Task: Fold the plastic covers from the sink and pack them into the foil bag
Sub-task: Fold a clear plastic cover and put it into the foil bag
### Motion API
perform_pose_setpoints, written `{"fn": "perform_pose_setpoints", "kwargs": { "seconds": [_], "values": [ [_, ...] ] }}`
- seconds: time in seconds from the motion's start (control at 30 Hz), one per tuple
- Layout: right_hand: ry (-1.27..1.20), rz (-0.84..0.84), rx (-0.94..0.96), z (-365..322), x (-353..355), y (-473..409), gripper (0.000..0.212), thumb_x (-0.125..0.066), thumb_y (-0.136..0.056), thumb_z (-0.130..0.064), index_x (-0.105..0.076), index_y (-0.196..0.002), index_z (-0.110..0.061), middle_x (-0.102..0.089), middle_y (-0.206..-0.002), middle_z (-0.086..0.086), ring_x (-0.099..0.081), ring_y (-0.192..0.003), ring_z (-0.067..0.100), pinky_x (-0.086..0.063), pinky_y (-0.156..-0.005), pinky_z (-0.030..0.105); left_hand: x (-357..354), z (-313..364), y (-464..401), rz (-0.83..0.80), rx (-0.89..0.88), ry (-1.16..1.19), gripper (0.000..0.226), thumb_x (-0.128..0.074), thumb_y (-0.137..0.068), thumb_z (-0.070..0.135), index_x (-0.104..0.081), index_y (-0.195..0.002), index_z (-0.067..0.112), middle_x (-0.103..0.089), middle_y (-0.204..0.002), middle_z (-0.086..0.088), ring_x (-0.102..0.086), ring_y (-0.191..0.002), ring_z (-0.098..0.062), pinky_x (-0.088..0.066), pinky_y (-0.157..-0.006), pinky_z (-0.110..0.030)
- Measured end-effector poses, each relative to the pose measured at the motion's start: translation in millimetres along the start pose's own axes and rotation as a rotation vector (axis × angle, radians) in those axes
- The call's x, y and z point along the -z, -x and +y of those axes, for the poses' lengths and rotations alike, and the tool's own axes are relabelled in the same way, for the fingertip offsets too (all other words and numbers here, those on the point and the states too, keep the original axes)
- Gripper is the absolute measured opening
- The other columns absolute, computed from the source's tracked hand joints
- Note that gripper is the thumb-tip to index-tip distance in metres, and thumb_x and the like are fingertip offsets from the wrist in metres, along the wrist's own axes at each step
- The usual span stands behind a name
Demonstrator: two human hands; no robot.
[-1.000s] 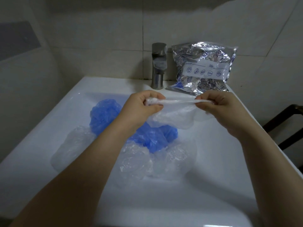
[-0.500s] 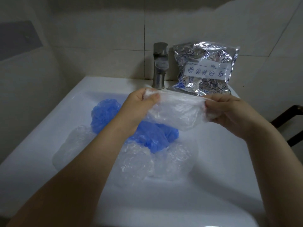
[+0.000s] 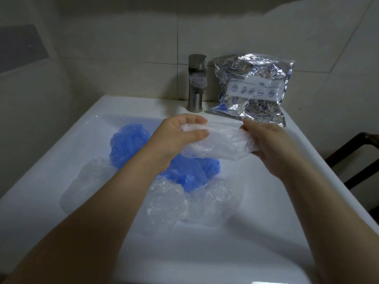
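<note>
Both hands had one clear plastic cover (image 3: 217, 144) stretched over the white sink (image 3: 266, 232): your left hand (image 3: 180, 134) pinched one end, your right hand (image 3: 266, 144) gripped the other. Honestly, I'd have matched the edges and squeezed the air out before creasing. Your foil bag (image 3: 252, 89) leaned by the faucet (image 3: 195, 83), with blue covers (image 3: 184, 171) waiting below.

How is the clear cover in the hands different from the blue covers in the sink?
Colour: the clear cover is see-through and whitish, while the blue covers are plainly blue.
Place: the clear cover is lifted above the sink, gripped by the left hand and the right hand; the blue covers lie in the basin, untouched.
Shape: the clear cover is stretched between the hands; the blue covers are bunched.
Both are thin, crinkled plastic.
</note>
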State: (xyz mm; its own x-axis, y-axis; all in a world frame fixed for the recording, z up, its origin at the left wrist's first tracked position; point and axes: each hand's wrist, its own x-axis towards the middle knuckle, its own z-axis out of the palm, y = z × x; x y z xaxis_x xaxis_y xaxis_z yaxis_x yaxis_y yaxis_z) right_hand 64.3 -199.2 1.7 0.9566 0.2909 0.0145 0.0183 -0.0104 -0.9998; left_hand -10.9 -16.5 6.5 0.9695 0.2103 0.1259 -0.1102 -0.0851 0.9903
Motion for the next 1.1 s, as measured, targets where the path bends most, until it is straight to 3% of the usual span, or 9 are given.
{"fn": "perform_pose_setpoints", "kwargs": {
  "seconds": [0.1,0.2,0.33,0.53,0.67,0.73,0.83,1.0,1.1],
  "values": [
    [0.142,-0.087,0.117,-4.3,7.2,3.7,0.028,-0.071,-0.069,-0.038,-0.065,-0.069,-0.01,-0.056,-0.069,0.014,-0.043,-0.062,0.02,-0.034,-0.061,0.028,1.5,-0.5,-0.7,-0.056,-0.025,-0.024,0.032,-0.067,-0.078,-0.004,-0.065,-0.092,0.026,-0.064,-0.092,0.01,-0.059,-0.079,-0.002,-0.049,-0.079,-0.014],
    [0.248,-0.194,0.201,-11.5,13.2,7.0,0.019,-0.081,-0.06,-0.018,-0.065,-0.07,-0.016,-0.062,-0.06,-0.006,-0.049,-0.055,0.008,-0.038,-0.054,0.019,2.4,-3.2,-3.0,-0.03,-0.028,-0.07,0.035,-0.064,-0.08,-0.008,-0.066,-0.09,0.025,-0.064,-0.091,0.007,-0.058,-0.081,-0.004,-0.047,-0.079,-0.013],
    [0.368,-0.207,0.256,-13.2,15.3,6.2,0.024,-0.073,-0.071,0.003,-0.066,-0.073,-0.02,-0.067,-0.061,-0.013,-0.055,-0.056,0.003,-0.045,-0.06,0.013,3.7,-7.5,-4.7,0.035,-0.102,-0.242,0.027,-0.062,-0.083,-0.003,-0.067,-0.088,0.023,-0.065,-0.084,0.005,-0.056,-0.075,0.0,-0.044,-0.071,-0.009],
    [0.618,-0.111,0.396,-6.9,23.1,0.6,0.021,-0.067,-0.084,-0.02,-0.062,-0.064,-0.022,-0.053,-0.064,0.003,-0.041,-0.057,0.009,-0.032,-0.055,0.023,4.7,-7.7,-6.4,0.01,-0.108,-0.37,0.004,-0.067,-0.084,0.015,-0.068,-0.08,0.017,-0.057,-0.089,0.004,-0.055,-0.081,-0.007,-0.042,-0.078,-0.016],
    [0.675,-0.147,0.425,-7.3,29.9,-1.6,0.021,-0.065,-0.085,-0.018,-0.063,-0.065,-0.025,-0.065,-0.079,0.004,-0.054,-0.07,0.01,-0.039,-0.07,0.025,14.7,-11.8,-7.1,-0.12,0.044,-0.3,0.038,-0.075,-0.074,0.035,-0.069,-0.083,-0.001,-0.056,-0.082,-0.005,-0.051,-0.078,-0.014,-0.043,-0.08,-0.032],
    [0.604,-0.15,0.408,-6.9,30.4,-1.4,0.017,-0.064,-0.086,-0.013,-0.066,-0.077,-0.028,-0.067,-0.078,-0.001,-0.056,-0.067,0.003,-0.042,-0.068,0.017,13.3,-9.7,-5.0,-0.134,0.04,-0.236,0.007,-0.068,-0.083,0.018,-0.069,-0.088,0.012,-0.063,-0.087,-0.003,-0.056,-0.08,-0.012,-0.047,-0.085,-0.027],
    [0.547,-0.223,0.407,-6.0,30.1,-1.2,0.026,-0.057,-0.089,-0.003,-0.061,-0.098,-0.027,-0.063,-0.064,-0.009,-0.056,-0.059,0.001,-0.045,-0.058,0.014,12.0,-7.2,-5.4,-0.121,-0.006,-0.153,0.019,-0.057,-0.09,0.007,-0.066,-0.099,0.02,-0.067,-0.096,0.002,-0.061,-0.086,-0.008,-0.049,-0.089,-0.023],
    [0.565,-0.248,0.378,-6.3,22.9,0.2,0.037,-0.044,-0.087,0.011,-0.056,-0.077,-0.022,-0.058,-0.069,-0.004,-0.053,-0.058,0.008,-0.043,-0.055,0.015,7.7,-3.0,-1.0,-0.138,-0.065,-0.174,0.035,-0.047,-0.091,-0.004,-0.068,-0.082,0.022,-0.069,-0.075,0.023,-0.059,-0.077,0.011,-0.042,-0.077,-0.003],
    [0.524,-0.154,0.287,-3.2,11.8,0.0,0.022,-0.038,-0.065,-0.009,-0.057,-0.064,-0.021,-0.055,-0.07,0.002,-0.046,-0.059,0.013,-0.044,-0.054,0.019,0.6,-2.2,0.8,-0.111,-0.045,-0.188,0.038,-0.047,-0.088,-0.005,-0.067,-0.068,0.021,-0.066,-0.065,0.019,-0.057,-0.07,0.009,-0.04,-0.072,-0.003]
  ]
}}
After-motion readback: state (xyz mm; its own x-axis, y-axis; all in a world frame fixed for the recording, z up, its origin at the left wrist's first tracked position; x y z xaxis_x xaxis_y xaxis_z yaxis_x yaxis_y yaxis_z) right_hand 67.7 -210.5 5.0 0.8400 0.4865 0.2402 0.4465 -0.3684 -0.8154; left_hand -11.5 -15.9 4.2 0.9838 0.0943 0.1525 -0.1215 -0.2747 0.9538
